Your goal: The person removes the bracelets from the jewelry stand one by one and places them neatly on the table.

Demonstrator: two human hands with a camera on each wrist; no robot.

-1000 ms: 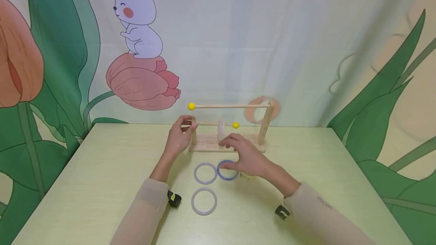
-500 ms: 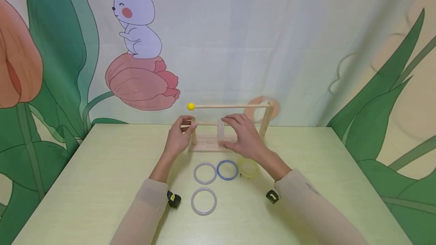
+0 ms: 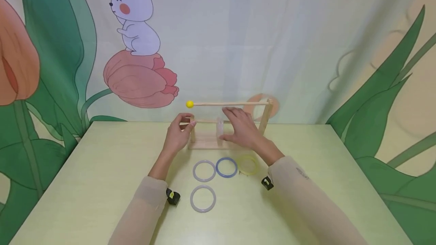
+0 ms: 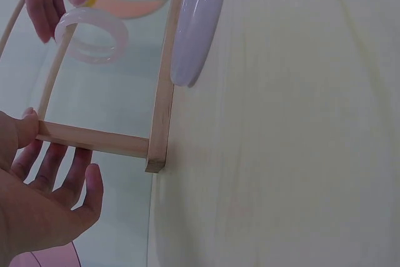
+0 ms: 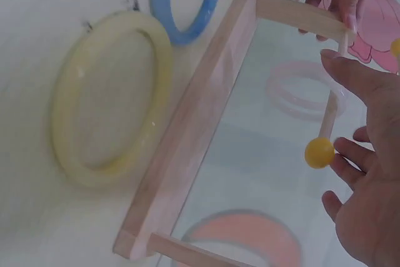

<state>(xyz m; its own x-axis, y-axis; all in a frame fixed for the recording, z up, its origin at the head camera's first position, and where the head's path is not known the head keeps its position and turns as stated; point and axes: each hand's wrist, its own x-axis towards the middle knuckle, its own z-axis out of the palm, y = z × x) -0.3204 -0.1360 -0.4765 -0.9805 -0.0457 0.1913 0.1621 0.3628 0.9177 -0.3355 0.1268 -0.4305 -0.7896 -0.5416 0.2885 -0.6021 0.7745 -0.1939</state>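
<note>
My left hand (image 3: 178,135) grips the top of the short post (image 4: 94,139) of a wooden stand (image 5: 206,98), thumb on one side and fingers on the other. A pale pink ring (image 4: 94,34) hangs on the lower rod (image 4: 55,76), which runs out from that post. Beside the ring, my right hand (image 3: 243,129) is spread with thumb and fingers apart. In the right wrist view its fingertips are right by the yellow ball (image 5: 319,153) on the rod's end; the thumb reaches past toward the ring. In the head view the right hand hides this ball.
An upper rod (image 3: 228,104) with another yellow ball (image 3: 189,104) spans above, from the taller post (image 3: 266,118). On the table (image 3: 119,169), in front of the stand, lie a blue ring (image 3: 226,177), a yellow ring (image 5: 65,101) and two pale purple rings (image 3: 203,211). A printed curtain hangs behind.
My right hand has moved up from above the blue ring to beside the hanging pink ring, uncovering the blue and yellow rings. My left hand has stayed on the post.
</note>
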